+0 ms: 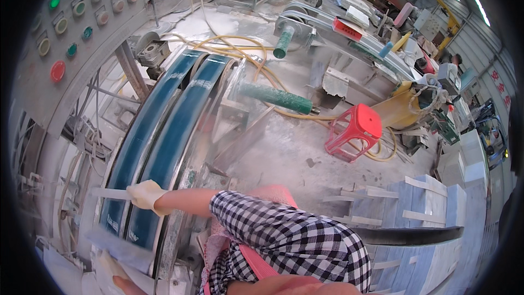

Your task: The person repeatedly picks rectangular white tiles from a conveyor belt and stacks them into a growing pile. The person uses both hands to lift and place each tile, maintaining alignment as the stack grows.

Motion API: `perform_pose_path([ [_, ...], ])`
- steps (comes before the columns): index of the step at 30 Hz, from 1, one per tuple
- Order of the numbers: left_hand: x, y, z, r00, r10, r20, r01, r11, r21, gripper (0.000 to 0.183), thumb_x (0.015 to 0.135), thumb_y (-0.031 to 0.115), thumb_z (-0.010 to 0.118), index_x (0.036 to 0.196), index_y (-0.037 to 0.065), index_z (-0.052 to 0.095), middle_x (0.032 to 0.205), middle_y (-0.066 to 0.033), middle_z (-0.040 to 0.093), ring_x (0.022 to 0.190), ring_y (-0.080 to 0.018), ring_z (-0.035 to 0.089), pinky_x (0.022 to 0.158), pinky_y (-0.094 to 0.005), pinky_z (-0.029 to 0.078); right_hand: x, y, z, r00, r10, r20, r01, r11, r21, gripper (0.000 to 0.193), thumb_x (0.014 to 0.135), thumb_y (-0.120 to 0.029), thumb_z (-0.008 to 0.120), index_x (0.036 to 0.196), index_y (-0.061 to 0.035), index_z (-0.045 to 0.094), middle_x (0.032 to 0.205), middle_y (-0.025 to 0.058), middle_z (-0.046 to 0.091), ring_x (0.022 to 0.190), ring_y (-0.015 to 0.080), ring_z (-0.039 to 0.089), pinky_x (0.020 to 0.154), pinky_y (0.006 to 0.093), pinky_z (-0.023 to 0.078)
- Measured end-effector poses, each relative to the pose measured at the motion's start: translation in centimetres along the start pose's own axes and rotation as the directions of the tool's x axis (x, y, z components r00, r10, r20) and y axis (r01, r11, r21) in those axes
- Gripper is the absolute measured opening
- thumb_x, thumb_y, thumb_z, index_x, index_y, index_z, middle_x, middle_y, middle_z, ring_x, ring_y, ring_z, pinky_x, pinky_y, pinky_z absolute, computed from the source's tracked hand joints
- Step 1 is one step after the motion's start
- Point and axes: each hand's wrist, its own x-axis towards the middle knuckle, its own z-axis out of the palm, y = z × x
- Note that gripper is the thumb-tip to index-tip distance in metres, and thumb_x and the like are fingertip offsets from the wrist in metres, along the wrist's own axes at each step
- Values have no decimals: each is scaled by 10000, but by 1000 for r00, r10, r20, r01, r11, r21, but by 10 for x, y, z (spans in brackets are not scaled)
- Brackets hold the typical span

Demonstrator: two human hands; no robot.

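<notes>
My right hand (146, 194), in a pale glove, reaches across the two blue conveyor belts (180, 114). Its fingers are closed on one end of a thin white strip (111, 193), which lies crosswise over the near part of the belts. Closer to me, at the lower left, is my left hand (112, 267), gloved too and blurred by motion. It grips the near edge of a flat grey slab (123, 248), also blurred, which is held above the near end of the belts. The left fingers are partly hidden by the slab.
A control panel (82, 27) with buttons stands at the left. A green roller (278, 97) juts out beyond the belts. A red plastic stool (357, 131), yellow hoses (262, 68) and stacked grey slabs (393, 202) are to the right.
</notes>
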Motion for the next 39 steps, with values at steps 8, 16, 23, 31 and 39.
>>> perform_pose_path([
  [8,-4,73,169,998,-57,-9,48,911,-409,449,997,193,487,1330,-107,508,1294,-225,571,1160,-304,584,1021,-390,458,20,16,0,912,-390,127,405,809,-425,349,849,-309,714,1080,-57,644,969,208,689,922,420,671,789,476,539],
  [16,10,44,99,969,223,106,-244,930,274,504,1023,310,529,1376,-48,494,1417,-182,534,1333,-271,500,1092,-405,410,21,14,1,939,-308,155,345,821,-455,392,846,-278,708,1159,-56,626,994,195,704,918,424,680,805,470,553],
  [23,-8,-72,7,967,-9,-254,233,429,873,789,847,605,668,1345,7,542,1369,-167,575,1211,-341,588,981,-433,505,13,9,-16,943,-317,96,323,818,-475,369,868,-266,691,1176,-75,624,1006,215,689,953,411,672,825,466,549],
  [31,-21,-9,37,843,-242,-481,526,183,831,712,801,605,675,1261,67,604,1263,-106,620,1132,-341,616,873,-469,528,20,14,-16,927,-363,96,364,807,-466,321,854,-277,704,1092,-71,640,946,206,690,906,407,674,796,470,541],
  [39,-9,-5,40,858,-245,-452,505,240,829,537,841,426,635,1208,36,603,1173,-117,621,1054,-318,611,840,-444,517,19,14,-21,915,-389,111,392,787,-476,318,839,-285,724,1074,-84,653,923,194,693,884,410,675,789,465,539],
])
